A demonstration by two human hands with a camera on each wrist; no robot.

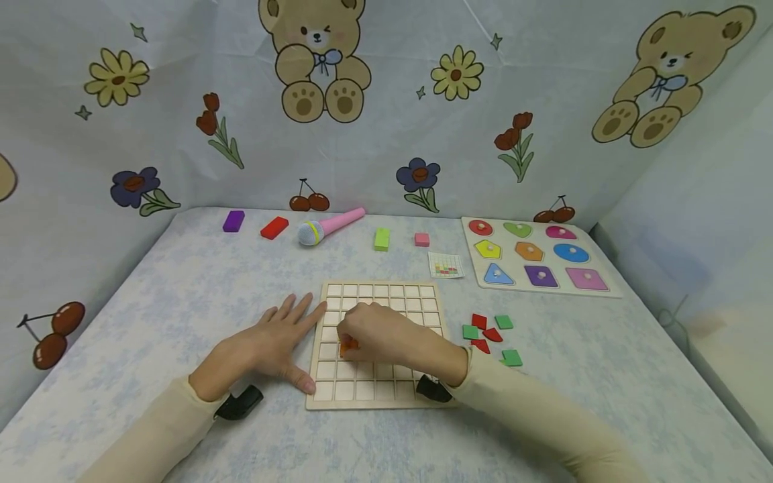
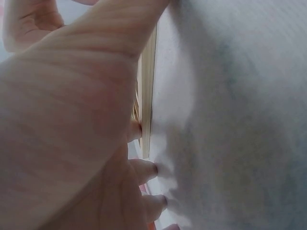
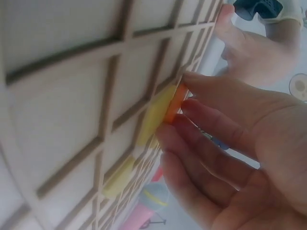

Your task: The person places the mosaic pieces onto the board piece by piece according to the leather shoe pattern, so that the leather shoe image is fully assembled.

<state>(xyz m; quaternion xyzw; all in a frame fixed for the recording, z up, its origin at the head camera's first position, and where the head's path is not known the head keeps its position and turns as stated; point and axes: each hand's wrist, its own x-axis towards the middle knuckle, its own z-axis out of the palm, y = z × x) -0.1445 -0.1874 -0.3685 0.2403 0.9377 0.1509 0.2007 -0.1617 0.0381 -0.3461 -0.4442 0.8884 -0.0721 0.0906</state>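
Right hand pinches what seems an orange tile (over the grid board); flat left hand steadies it.

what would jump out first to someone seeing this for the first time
Probably the wooden grid board at the middle of the table, where the right hand pinches an orange tile over a cell while the left hand lies flat at its left edge. Next, the loud bear-and-flower cloth behind, and the shape puzzle at far right.
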